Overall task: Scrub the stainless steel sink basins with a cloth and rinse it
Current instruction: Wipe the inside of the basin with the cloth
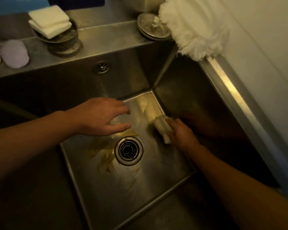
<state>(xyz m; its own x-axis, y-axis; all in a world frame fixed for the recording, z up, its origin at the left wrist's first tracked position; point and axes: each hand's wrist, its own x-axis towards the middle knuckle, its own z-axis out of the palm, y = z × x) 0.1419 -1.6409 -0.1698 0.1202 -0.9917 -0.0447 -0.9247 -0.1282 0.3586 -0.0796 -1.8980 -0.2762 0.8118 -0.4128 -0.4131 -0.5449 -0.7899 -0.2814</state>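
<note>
Stainless steel sink basin (156, 188) holds only a round drain (129, 151) with yellowish streaks beside it. Right hand (181, 135) has its fingers clamped on a pale cloth (162, 128), pressed to the basin floor near the right wall. Left hand (100, 117) hovers above the floor, fingers spread apart. On the back ledge, a strainer basket (65, 42) carries two white sponges (49, 22).
</note>
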